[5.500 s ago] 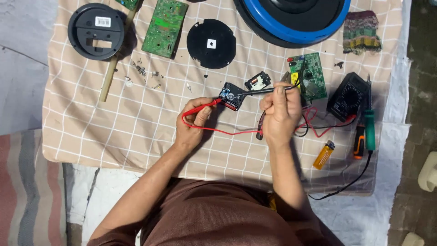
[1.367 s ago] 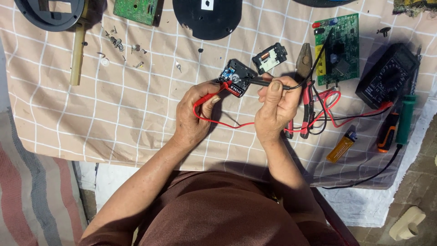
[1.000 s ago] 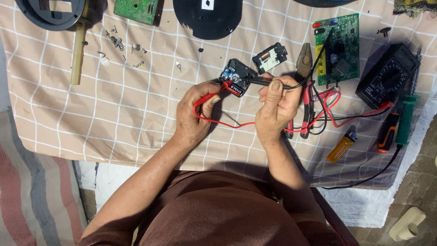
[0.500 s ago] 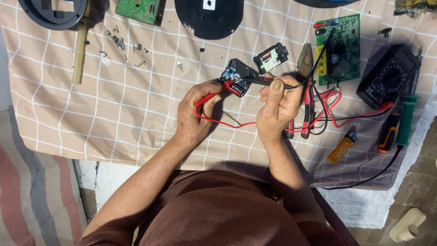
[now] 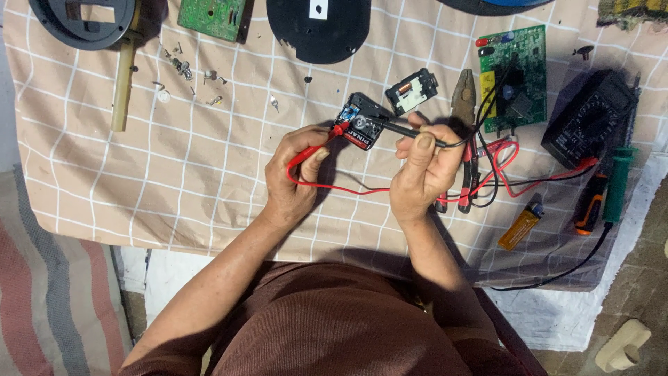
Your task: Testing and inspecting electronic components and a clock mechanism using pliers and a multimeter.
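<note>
Underneath everything lies a checked cloth (image 5: 139, 174), beige with white lines, spread over the work surface. At its top edge sits a black round cover (image 5: 319, 28), and to the right a green circuit board (image 5: 515, 80) lies just beside a black meter (image 5: 588, 118). Near the meter lie pliers (image 5: 464, 104) and an orange lighter (image 5: 520, 228). Toward the middle, the left hand (image 5: 296, 174) pinches a red probe (image 5: 316, 146), its tip touching a small black part (image 5: 362, 125) that lies on the cloth between the hands. The right hand (image 5: 421, 170) is closed around a black probe (image 5: 410, 131), whose tip meets the same part from the other side. Loose screws (image 5: 184, 69) lie scattered at upper left.
</note>
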